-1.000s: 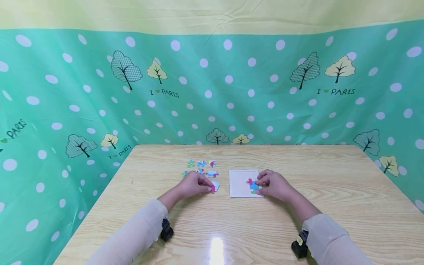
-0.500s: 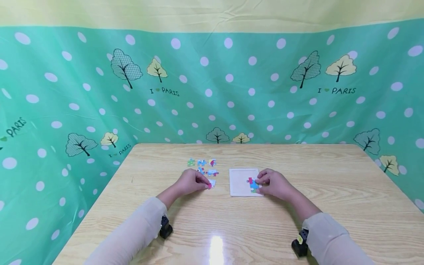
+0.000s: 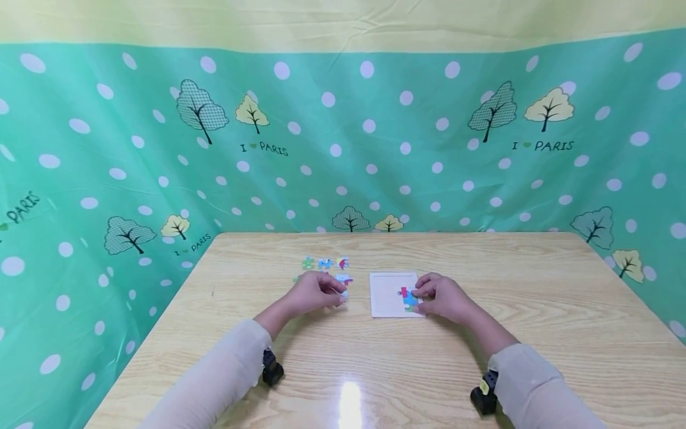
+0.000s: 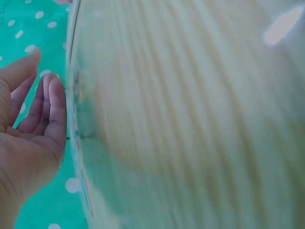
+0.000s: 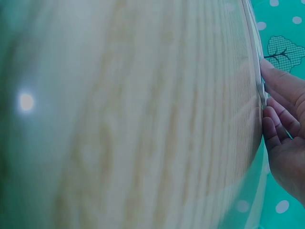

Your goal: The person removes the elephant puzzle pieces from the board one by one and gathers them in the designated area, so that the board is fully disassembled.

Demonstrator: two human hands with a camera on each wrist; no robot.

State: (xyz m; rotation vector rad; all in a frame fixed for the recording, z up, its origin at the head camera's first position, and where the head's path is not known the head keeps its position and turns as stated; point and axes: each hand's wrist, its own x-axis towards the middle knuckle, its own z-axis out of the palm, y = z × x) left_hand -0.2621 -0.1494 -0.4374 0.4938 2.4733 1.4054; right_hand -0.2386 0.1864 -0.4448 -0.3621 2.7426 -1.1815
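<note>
My left hand [image 3: 316, 292] is low over the loose jigsaw pieces left of the board. In the left wrist view its thumb and fingers stand apart with nothing visible between them. A white-blue jigsaw piece [image 3: 345, 294] shows at its fingertips, mostly hidden. My right hand [image 3: 442, 298] holds the right edge of the white puzzle board [image 3: 386, 301], fingertips beside the fitted pieces. Red, blue and green joined pieces [image 3: 410, 298] lie in the board's lower right. Near the left hand are a green piece [image 3: 308, 263], a blue piece [image 3: 325, 263] and a yellow-red piece [image 3: 343, 263].
Another blue-red piece [image 3: 343, 278] lies just behind the left hand, which partly covers more pieces. The wooden table [image 3: 343, 351] reaches back to a green dotted curtain [image 3: 300, 196]. A black wrist camera [image 3: 271, 369] hangs below the left sleeve, with another [image 3: 484, 396] below the right.
The left hand drew back slightly left with a white-pink piece, lowered it to the table, then parted its fingers; the pink part is now hidden. The right hand stays at the board.
</note>
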